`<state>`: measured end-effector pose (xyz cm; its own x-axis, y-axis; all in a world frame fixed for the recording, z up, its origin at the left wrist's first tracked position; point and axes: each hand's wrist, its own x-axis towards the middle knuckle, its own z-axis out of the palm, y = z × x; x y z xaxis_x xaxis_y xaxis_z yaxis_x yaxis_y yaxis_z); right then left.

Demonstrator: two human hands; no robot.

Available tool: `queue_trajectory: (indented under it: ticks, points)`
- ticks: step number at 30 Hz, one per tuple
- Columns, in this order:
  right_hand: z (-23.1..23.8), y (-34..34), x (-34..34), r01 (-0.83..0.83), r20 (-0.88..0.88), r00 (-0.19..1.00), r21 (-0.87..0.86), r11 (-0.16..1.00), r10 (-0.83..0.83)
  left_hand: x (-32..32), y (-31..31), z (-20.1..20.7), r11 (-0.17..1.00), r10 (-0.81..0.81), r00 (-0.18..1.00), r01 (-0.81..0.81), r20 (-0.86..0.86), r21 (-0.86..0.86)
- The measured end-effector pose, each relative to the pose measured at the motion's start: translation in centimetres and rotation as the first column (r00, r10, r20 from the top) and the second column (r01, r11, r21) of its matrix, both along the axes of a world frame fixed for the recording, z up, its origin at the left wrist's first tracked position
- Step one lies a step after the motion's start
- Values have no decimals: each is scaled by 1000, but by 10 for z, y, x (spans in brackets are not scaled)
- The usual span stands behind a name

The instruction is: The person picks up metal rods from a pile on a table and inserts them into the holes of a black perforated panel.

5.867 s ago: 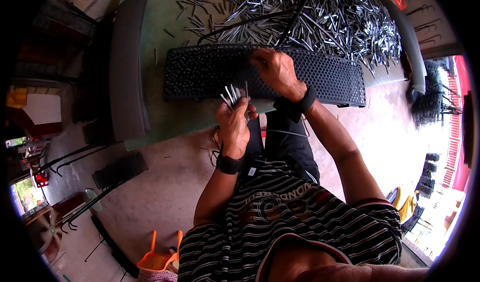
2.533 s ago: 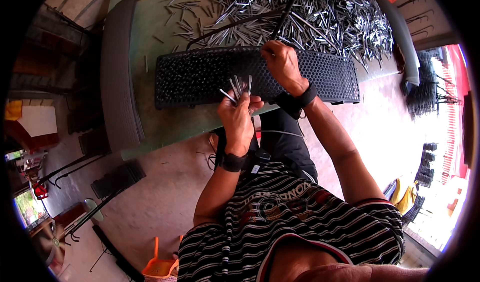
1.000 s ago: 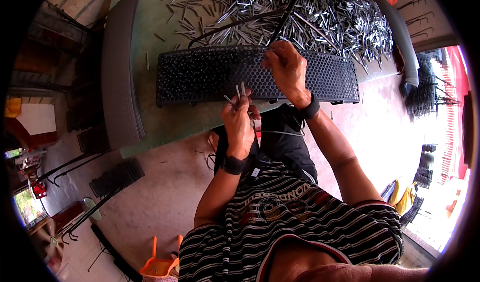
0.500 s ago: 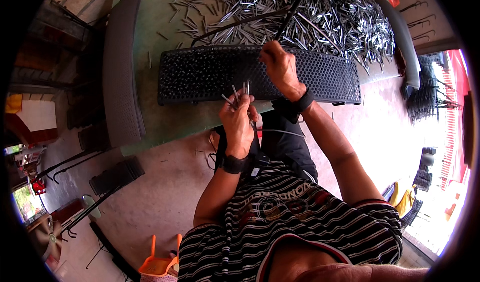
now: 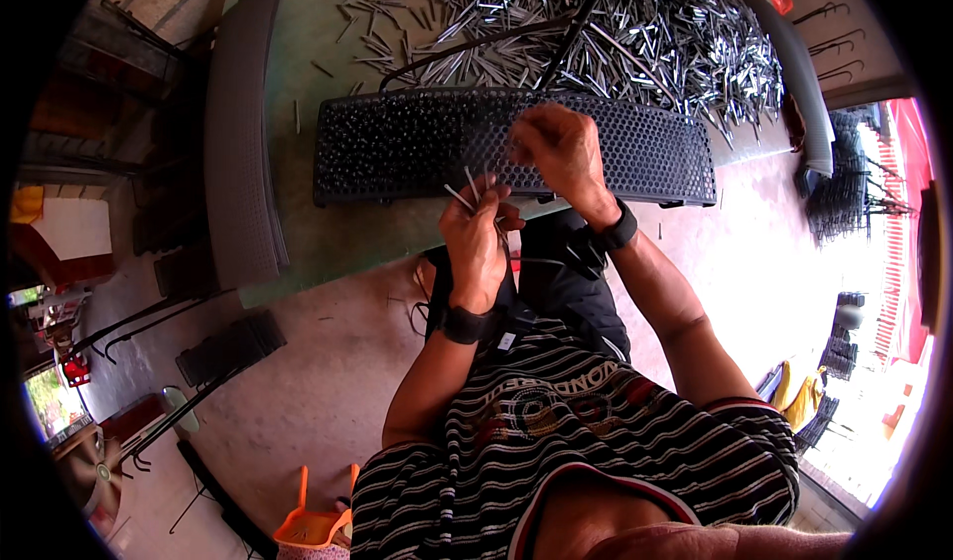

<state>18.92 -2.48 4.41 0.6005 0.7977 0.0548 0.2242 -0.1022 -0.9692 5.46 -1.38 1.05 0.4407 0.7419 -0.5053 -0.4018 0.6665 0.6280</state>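
My left hand (image 5: 475,242) is closed around a few thin metal rods (image 5: 462,198), whose ends stick out past the thumb at the front edge of a long black perforated rack (image 5: 645,158). The left half of this rack shows many shiny rod tips in its holes; to the right the holes look dark. Over the middle of the rack is my right hand (image 5: 568,158), fingers curled and pinched together. Its fingertips are slightly blurred, and whatever they hold cannot be made out.
A large heap of loose metal rods (image 5: 685,44) lies behind the rack on the green tabletop (image 5: 318,272). Dark bars rise above the rack. A grey mat (image 5: 238,143) covers the table's left edge. An orange chair (image 5: 313,528) stands on the floor at lower left.
My right hand has come slightly down and toward me, closer to my left hand. Fewer rods now show sticking up from my left hand.
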Motion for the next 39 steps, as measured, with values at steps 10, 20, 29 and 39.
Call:
queue_trajectory:
  ticks: [10,20,29,39]
  points:
    - [-28,24,-7,-70,337,941,137,988,20,-13,3,1,998,-69,998,69,-1,-10]
    - [-18,24,-10,-75,638,768,11,997,51,-19,6,-4,997,-68,996,70,-57,36]
    - [-3,10,-12,-57,66,996,6,998,57,-12,4,-6,992,-59,998,55,36,113]
    - [-32,21,-20,-30,284,959,141,989,-11,-21,3,-1,989,-139,990,140,-32,47]
